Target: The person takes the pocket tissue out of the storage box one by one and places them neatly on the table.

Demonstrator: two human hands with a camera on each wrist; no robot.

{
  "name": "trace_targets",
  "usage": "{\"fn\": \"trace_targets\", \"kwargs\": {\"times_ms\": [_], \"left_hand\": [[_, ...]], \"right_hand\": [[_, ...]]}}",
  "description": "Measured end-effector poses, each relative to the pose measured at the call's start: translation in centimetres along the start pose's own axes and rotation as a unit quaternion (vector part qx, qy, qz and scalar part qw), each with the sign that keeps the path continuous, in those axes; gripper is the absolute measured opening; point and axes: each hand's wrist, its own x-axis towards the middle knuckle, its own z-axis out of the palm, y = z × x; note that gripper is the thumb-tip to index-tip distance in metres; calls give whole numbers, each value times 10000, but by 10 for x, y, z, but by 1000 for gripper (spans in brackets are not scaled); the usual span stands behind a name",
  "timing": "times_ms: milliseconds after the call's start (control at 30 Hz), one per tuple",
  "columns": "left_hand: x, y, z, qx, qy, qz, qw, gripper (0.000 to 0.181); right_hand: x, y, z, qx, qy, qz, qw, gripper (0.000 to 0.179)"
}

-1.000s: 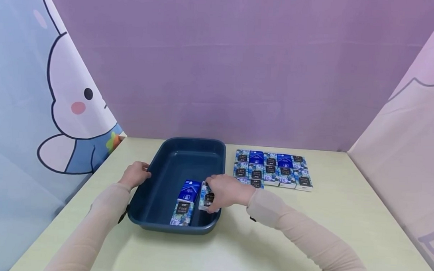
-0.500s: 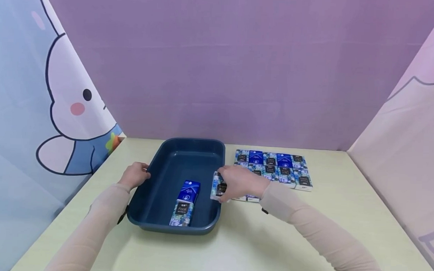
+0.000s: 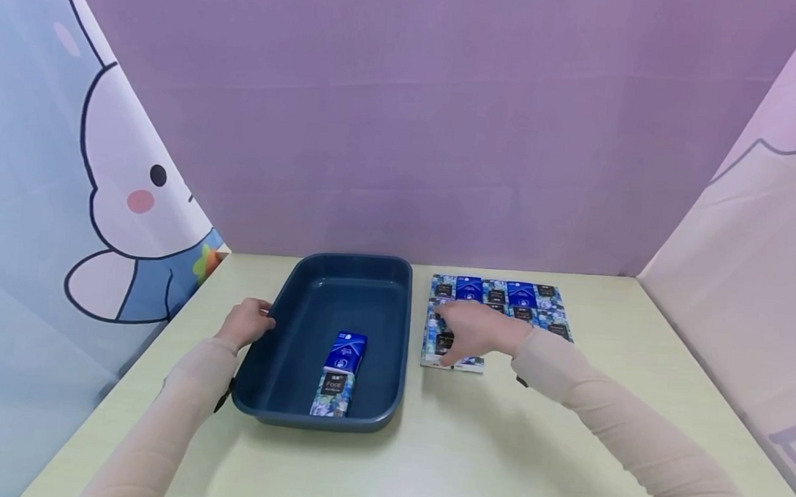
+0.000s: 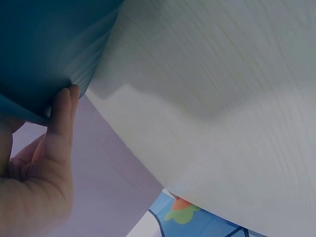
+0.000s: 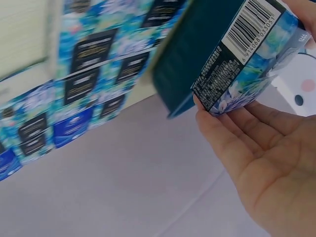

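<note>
My left hand (image 3: 245,322) pinches the left rim of a dark blue plastic basin (image 3: 291,296); in the left wrist view its straight fingers lie against the outer wall, with the rim between them and the thumb. My right hand (image 3: 477,330) holds a floral tissue pack (image 5: 247,54) by its edges, barcode side showing in the right wrist view. That hand is over the near left part of a block of tissue packs (image 3: 550,305) and partly hides it. Inside the basin lie a plain blue tissue pack (image 3: 346,351) and, touching its near end, a floral tissue pack (image 3: 333,392).
A pale table (image 3: 603,402) bears the basin and the block of packs. Behind it hangs a purple cloth (image 3: 441,133). Printed cloths stand at both sides, the left one with a cartoon rabbit (image 3: 137,166).
My right hand has lifted a floral tissue pack out of the basin's near right part and carried it right, over the block of packs. My left hand stays on the rim.
</note>
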Motion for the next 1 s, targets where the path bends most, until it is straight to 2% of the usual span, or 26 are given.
{"fn": "trace_targets", "kwargs": {"times_ms": [367,700,1000], "left_hand": [[-4,0,-1,34,8,-4,10000,45],[-2,-5,2,60,45,21,10000,46],[-2,-2,3,67,55,20,10000,46]], "right_hand": [[-13,30,10,288,74,252,9992,89],[-22,52,14,221,295,410,9985,88],[-33,70,24,100,504,419,9978,88]]}}
